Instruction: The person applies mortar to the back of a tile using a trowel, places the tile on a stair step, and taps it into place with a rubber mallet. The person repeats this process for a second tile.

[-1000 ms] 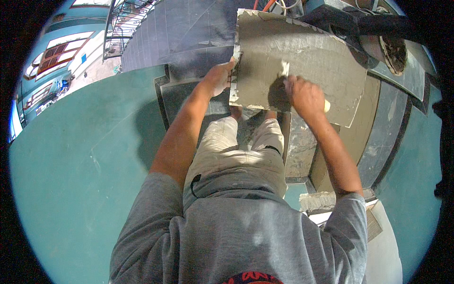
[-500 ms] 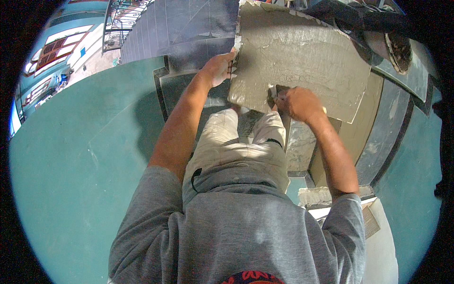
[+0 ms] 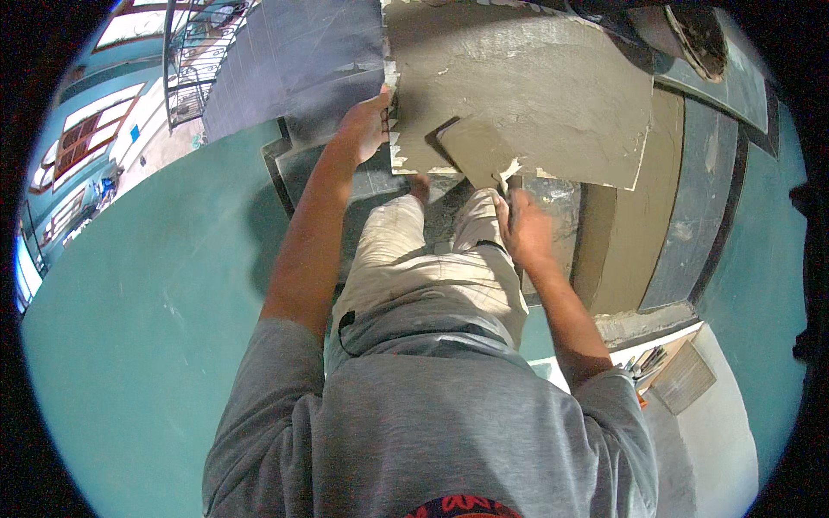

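Observation:
A large flat board [image 3: 553, 78], coated in grey-beige mortar with ragged white edges, is raised in front of me over my feet. My left hand [image 3: 363, 125] grips its left edge, fingers closed on it. My right hand [image 3: 526, 224] is closed on the handle of a trowel [image 3: 475, 151], just below the board's lower edge. The trowel's mortar-smeared blade lies against the lower middle of the board, with a white lump near its neck. My bare feet [image 3: 419, 190] show partly below the board.
Teal floor [image 3: 147, 328] spreads left and right. A mortar-covered step [image 3: 639, 190] with dark tile edging is at the right. A bucket [image 3: 695, 43] stands upper right, a box of tools [image 3: 652, 363] lower right. A metal railing [image 3: 190, 69] and dark tiles [image 3: 294, 52] are upper left.
The board and my left hand have shifted left in view. My right hand has moved down off the board's face, and the trowel's blade now shows at the lower middle.

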{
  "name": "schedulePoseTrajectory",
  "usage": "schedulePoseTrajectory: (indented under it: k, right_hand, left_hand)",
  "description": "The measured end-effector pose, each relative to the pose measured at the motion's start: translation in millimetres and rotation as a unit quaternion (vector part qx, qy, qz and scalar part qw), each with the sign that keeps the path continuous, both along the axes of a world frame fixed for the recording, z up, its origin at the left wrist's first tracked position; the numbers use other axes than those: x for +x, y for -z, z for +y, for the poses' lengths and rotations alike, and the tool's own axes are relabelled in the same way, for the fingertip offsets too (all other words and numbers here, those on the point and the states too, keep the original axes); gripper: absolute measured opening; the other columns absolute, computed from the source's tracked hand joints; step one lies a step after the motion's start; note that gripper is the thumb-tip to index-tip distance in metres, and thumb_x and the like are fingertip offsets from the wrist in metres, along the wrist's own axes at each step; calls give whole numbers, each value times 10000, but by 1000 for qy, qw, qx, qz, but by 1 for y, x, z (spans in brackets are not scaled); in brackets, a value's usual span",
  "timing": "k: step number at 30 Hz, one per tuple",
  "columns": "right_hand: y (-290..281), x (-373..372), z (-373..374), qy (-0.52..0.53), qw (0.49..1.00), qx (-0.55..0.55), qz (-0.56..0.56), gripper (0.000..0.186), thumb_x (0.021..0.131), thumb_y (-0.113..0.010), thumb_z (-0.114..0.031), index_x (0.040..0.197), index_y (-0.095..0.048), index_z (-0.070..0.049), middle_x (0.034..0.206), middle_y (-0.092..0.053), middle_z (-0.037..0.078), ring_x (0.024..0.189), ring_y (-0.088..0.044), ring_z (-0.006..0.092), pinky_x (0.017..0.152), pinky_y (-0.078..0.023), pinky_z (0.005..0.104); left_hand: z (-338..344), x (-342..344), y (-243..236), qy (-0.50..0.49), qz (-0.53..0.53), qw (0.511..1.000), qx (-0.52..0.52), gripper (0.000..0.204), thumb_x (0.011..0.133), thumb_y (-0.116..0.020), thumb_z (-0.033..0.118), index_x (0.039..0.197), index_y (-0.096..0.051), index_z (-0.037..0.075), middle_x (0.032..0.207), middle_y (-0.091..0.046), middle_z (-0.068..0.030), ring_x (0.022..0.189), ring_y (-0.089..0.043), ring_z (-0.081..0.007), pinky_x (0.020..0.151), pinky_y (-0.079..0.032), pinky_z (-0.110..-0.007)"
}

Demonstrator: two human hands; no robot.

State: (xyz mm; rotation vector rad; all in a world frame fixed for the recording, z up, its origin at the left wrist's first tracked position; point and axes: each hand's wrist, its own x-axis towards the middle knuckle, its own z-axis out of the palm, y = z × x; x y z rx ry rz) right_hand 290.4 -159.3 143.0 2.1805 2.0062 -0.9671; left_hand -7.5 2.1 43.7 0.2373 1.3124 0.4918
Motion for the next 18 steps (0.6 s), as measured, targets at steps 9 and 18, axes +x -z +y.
schedulePoseTrajectory:
  k: [9,18]
  right_hand:
    - [12,-28,-53,34,992,-118,17,361,1064,-524,-348,1028,-560,10,866,-699,284,775,-692,484,729,-549,560]
    - [-31,-34,-50,-60,993,-74,69,310,1047,-543,-317,1020,-568,-9,895,-687,231,789,-703,440,716,-563,517]
  left_hand:
    - [1,3,-1,-12,-17,1000,15,434,1094,-488,396,1358,-569,60,1228,-662,-80,1083,-643,-253,1019,-501,-473]
    - [0,7,-18,-13,-15,999,32,410,1092,-497,372,1381,-562,89,1293,-622,-61,1145,-601,-242,1021,-478,-449]
